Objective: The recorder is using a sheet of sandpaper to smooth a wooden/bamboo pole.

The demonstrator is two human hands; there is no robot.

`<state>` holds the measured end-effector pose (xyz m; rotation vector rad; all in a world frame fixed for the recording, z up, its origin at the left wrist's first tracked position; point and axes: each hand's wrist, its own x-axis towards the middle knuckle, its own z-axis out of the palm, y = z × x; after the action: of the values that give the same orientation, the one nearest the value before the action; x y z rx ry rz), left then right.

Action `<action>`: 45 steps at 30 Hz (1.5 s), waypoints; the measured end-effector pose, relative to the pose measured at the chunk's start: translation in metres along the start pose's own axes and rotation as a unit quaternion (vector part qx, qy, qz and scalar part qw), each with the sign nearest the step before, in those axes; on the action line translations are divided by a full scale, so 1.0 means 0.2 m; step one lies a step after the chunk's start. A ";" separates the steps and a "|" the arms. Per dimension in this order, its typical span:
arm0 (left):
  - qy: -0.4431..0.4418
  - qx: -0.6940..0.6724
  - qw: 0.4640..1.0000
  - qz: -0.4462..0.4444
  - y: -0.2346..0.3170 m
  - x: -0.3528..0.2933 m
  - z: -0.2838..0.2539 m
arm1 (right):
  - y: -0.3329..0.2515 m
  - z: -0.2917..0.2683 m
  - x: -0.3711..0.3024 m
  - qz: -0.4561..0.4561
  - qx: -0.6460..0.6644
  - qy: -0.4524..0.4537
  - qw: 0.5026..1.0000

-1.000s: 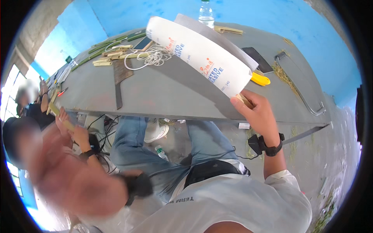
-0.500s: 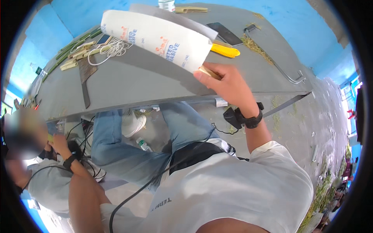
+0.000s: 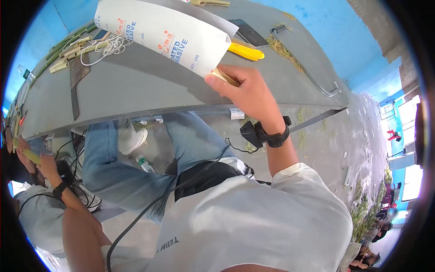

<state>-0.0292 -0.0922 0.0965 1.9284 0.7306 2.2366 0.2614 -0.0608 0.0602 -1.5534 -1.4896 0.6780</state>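
Off the table's near side, my right hand (image 3: 247,90) is closed on a pale bamboo piece (image 3: 226,78) and the lower end of a curved, white-backed sandpaper sheet (image 3: 158,38). The sheet's underside is mostly out of sight. At the far left, my left hand (image 3: 46,167) is closed on the near end of a yellow-green bamboo piece (image 3: 31,155). A co-worker's hand (image 3: 22,146) is at its other end. Small finger details there are hard to make out. A yellow ridged tool (image 3: 246,51) lies just beyond the sheet.
On the grey table (image 3: 149,90) lie a broad-bladed knife (image 3: 78,84), a white cord (image 3: 111,47), bamboo pieces (image 3: 72,52), a dark flat device (image 3: 248,32) and a bent metal rod (image 3: 312,75). A plastic bottle (image 3: 145,164) lies on the floor; a black cable (image 3: 131,226) crosses my body.
The whole view has shifted, so most things sit farther left and slightly higher. My right hand keeps the sandpaper and bamboo. More of the yellow-green piece between the hands at left now shows.
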 end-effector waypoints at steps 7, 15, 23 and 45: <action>-0.012 0.024 0.999 -0.017 0.03 -0.02 -0.07 | -0.01 -0.04 -0.02 0.044 -0.016 0.009 0.999; 0.015 -0.032 0.999 -0.011 -0.04 -0.03 -0.02 | -0.03 -0.02 -0.02 0.020 -0.023 0.018 0.999; 0.049 -0.109 0.993 0.008 -0.16 -0.02 0.17 | -0.08 -0.02 0.00 0.033 -0.027 0.008 0.999; 0.041 0.068 0.980 0.180 0.16 0.40 -0.30 | -0.07 -0.05 -0.03 0.012 0.027 0.009 1.000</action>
<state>-0.0952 -0.1071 0.1770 2.1965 0.5977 2.5469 0.2627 -0.0691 0.0756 -1.5346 -1.4298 0.7104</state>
